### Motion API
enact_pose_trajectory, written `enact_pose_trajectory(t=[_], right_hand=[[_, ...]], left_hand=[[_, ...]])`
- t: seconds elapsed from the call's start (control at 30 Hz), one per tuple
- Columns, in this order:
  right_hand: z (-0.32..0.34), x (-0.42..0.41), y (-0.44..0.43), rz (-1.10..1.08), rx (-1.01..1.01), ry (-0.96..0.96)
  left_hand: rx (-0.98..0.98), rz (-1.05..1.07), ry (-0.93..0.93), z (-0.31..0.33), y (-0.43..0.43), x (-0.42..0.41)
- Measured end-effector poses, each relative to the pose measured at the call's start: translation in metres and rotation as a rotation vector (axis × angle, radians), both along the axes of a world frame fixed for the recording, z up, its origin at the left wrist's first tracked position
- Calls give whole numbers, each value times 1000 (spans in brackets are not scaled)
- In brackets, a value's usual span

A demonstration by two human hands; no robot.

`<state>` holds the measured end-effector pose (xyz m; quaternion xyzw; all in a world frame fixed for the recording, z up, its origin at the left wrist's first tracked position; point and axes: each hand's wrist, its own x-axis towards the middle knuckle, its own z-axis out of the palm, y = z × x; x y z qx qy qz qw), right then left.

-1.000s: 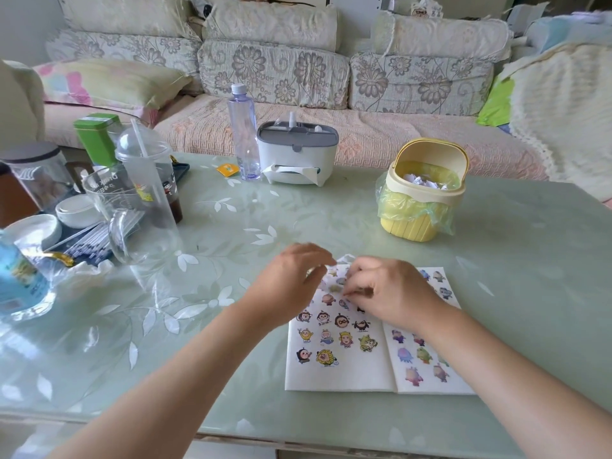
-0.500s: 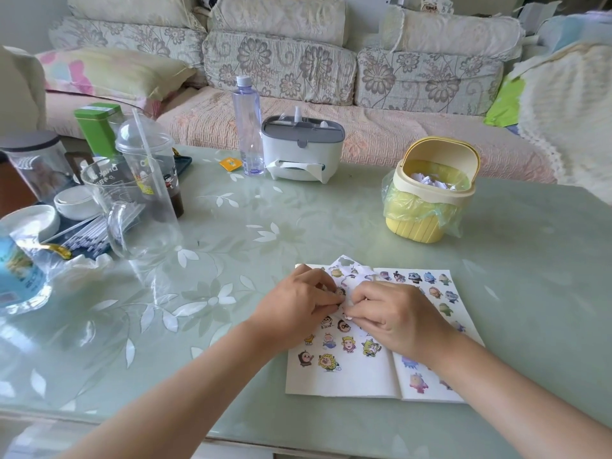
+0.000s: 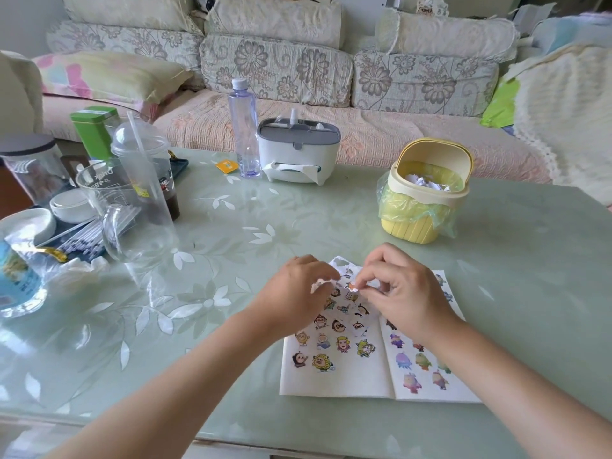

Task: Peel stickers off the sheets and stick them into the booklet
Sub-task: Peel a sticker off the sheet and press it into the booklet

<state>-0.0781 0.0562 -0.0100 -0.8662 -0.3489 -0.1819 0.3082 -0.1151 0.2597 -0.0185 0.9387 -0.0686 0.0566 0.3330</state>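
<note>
1. The booklet [image 3: 331, 382] lies open on the glass table [image 3: 231, 246], with a yellow bin [image 3: 425, 207] at its 1 o'clock. Both pages already carry rows of cartoon stickers.
2. The sticker sheet [image 3: 344, 309] lies over the upper left page, toward 12 o'clock. The left hand [image 3: 298, 293], fingers curled, appears to pinch the sheet's edge at 9 o'clock.
3. The right hand [image 3: 404, 293] pinches a small orange-and-white sticker [image 3: 352, 286] between thumb and forefinger just above the sheet. Whether it is fully free cannot be told.
4. The step in hand is probably the peel. It likely goes best slow and low, with the left hand keeping the sheet down and the right gripping only the sticker's rim so the glue stays clean.
5. Bare paper shows toward 6 o'clock on the left page. Setting one edge down first, then smoothing outward, should avoid creases.
</note>
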Motion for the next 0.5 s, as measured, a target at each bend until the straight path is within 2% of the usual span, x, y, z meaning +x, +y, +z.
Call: enact_pose_trajectory(t=[0.1,0.17,0.37,0.5], right_hand=[[6,1,3,39,86,48],[10,1,5,56,152,93],[16,-1,6,12,227,236],[21,-2,4,-45,361,540]], left_hand=[[-361,-12,243,21,-9,-5],[-532,-16,363,27,-12,-7],[-808,114,371,31,-17,-9],[-825,135,388,34,-18,-9]])
